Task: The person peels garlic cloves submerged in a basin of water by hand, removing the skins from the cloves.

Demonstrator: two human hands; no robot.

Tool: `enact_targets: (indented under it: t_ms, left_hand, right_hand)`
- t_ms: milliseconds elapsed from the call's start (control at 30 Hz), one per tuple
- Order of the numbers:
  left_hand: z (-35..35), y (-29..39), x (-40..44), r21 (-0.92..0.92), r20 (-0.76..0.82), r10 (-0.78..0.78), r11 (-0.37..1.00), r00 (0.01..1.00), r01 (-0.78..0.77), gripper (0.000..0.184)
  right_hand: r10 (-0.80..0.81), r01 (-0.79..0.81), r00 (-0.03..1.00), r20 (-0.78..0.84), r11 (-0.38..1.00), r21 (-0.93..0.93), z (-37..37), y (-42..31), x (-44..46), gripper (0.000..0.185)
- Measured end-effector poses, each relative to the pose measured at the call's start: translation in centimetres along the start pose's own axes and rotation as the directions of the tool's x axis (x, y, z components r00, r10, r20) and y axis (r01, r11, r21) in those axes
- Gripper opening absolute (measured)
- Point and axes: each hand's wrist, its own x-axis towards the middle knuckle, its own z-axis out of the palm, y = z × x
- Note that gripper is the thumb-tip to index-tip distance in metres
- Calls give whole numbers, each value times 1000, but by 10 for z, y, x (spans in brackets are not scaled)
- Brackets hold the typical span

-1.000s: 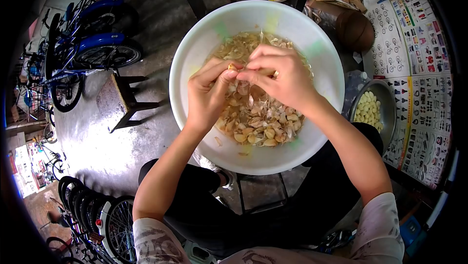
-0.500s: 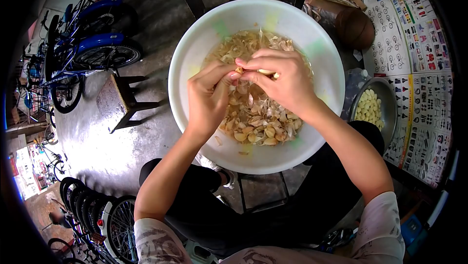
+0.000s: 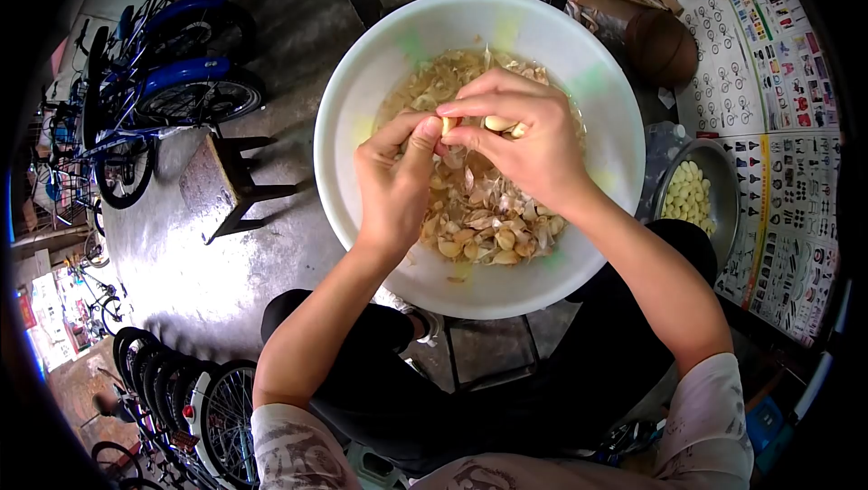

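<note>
Garlic clove (image 3: 448,126) is pinched by left hand (image 3: 394,178) and right hand (image 3: 529,136), well inside basin rim (image 3: 323,119).

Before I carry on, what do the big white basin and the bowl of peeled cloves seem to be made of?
Big basin: probably plastic, smooth and softly glossy; its milky wall looks slightly translucent, with green and yellow patches.
Bowl: likely stainless steel, judging by the grey metallic sheen inside.
</note>
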Motion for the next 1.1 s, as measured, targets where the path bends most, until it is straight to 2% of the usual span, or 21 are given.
enact_targets:
  t_ms: [33, 67, 133, 267, 300, 467, 533, 567, 633, 700, 867, 933, 1000, 1033, 1100]
  left_hand:
    - [0, 0, -1, -117, 3, -102, 988, 995, 101, 20]
    - [0, -1, -1, -117, 3, -103, 988, 995, 102, 20]
    - [-3, -3, -2, -403, 118, -220, 881, 968, 249, 24]
    - [-3, -4, -2, -485, 146, -205, 838, 968, 251, 26]
    - [-4, -3, -1, -437, 144, -189, 869, 971, 234, 25]
    - [-5, 5, 0, -308, 124, -159, 932, 979, 191, 25]
    - [-6, 6, 0, -119, 69, -102, 987, 992, 110, 24]
    - [-5, 7, 0, -119, 68, -103, 987, 992, 111, 24]
    - [-3, 11, 0, 126, 41, 74, 989, 996, -79, 21]
    - [-3, 11, 0, 167, 34, 103, 980, 994, -107, 21]
    - [-3, 7, 3, 208, 46, 167, 963, 985, -173, 19]
    - [-4, 6, 5, 208, 92, 238, 945, 967, -252, 17]
    - [-8, 8, 8, 238, 129, 249, 932, 960, -274, 16]
    - [-9, 9, 8, 267, 165, 259, 917, 952, -296, 15]
    - [-9, 11, 8, 270, 170, 264, 914, 949, -302, 15]
  right_hand:
    - [1, -1, 1000, 0, 1000, 0, 0, 0, 1, 21]
    - [-10, 10, 1000, 3, 1000, 6, 0, 0, 2, 21]
    - [-20, 20, 1000, 6, 1000, 13, -1, 0, 3, 21]
    - [50, -55, 997, 51, 992, 114, -4, 0, 6, 21]
    - [73, -83, 995, 67, 982, 168, -5, 0, 7, 21]
    - [142, -153, 987, 73, 970, 188, -8, -1, 8, 18]
    - [152, -163, 986, 75, 970, 181, -9, 0, 7, 17]
    - [147, -156, 987, 66, 974, 162, -10, 1, 8, 16]
    - [142, -149, 988, 58, 979, 142, -10, 1, 8, 15]
    - [36, -39, 998, 44, 997, 60, -10, 0, 9, 14]
    - [-39, 39, 999, 8, 999, 17, -11, -1, 11, 13]
    - [-80, 79, 997, -7, 997, -13, -13, -2, 11, 13]
    - [-249, 252, 968, 36, 959, -129, -16, 0, 12, 12]
    - [-249, 252, 968, 35, 959, -129, -16, -1, 11, 12]
    - [-370, 372, 927, 67, 880, -295, -17, -2, 10, 9]
